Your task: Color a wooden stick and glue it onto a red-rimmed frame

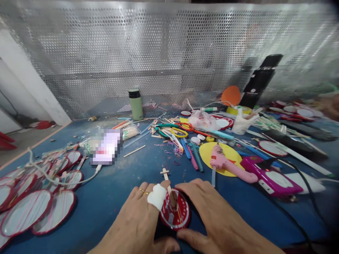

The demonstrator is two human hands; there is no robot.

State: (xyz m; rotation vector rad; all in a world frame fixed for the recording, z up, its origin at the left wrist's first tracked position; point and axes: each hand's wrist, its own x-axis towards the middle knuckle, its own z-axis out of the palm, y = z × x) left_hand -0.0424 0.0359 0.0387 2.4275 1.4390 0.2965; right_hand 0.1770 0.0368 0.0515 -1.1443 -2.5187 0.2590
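Observation:
A round red disc (184,209) with white lettering lies on the blue table in front of me. A wooden craft stick (166,174) rises from its middle, with a short crosspiece near its top. My left hand (140,211) is at the disc's left edge, its fingertips close to the stick. A white wrap (156,197) covers one of its fingers, and a gold ring sits on another. My right hand (212,208) curves round the disc's right side, index finger at the far rim and thumb at the near rim. The left fingertips are partly hidden.
Red-rimmed discs (28,211) pile up at the left beside a phone (107,146) on a cable. Scissors (180,132), markers (194,158) and sticks lie ahead. A pink glue gun (230,165) rests on a yellow disc (206,152). A green bottle (136,107) stands by the perforated metal screen (159,53).

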